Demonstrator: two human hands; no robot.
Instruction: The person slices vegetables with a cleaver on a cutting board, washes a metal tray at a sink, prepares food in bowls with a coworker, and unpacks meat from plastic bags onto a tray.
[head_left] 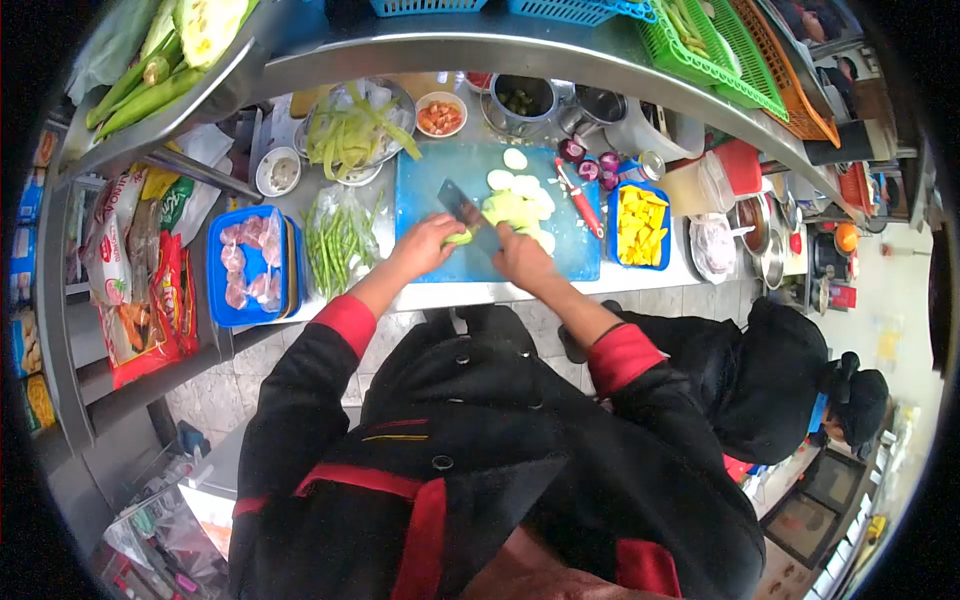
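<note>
Centre of frame: you work over a blue board (pixel 430 165) on the counter (pixel 430 296). Your right hand (pixel 525 258) is closed on the handle of a knife (pixel 462 205); the handle itself is mostly hidden in the grip. The blade's long axis slants from that hand toward the upper left of the frame, lying across the middle of the board.

Your left hand (pixel 428 248) is at the board's left part, fingers curled down on a pale green piece (pixel 459 238). Piece sits at those fingertips, on the left side of the blade; your left hand is the nearer, your right hand across the blade from it. Piece's own long axis: part covered by fingers, can't tell. Whether the edge touches it: can't tell either.

Slices (pixel 520 205) lie heaped on the blade's other side, above your right hand in the frame. Further right, a red tool (pixel 582 207) slants at the board's right edge, yellow chunks (pixel 642 226) in a tub beyond. Left of the board, bagged beans (pixel 335 240).
</note>
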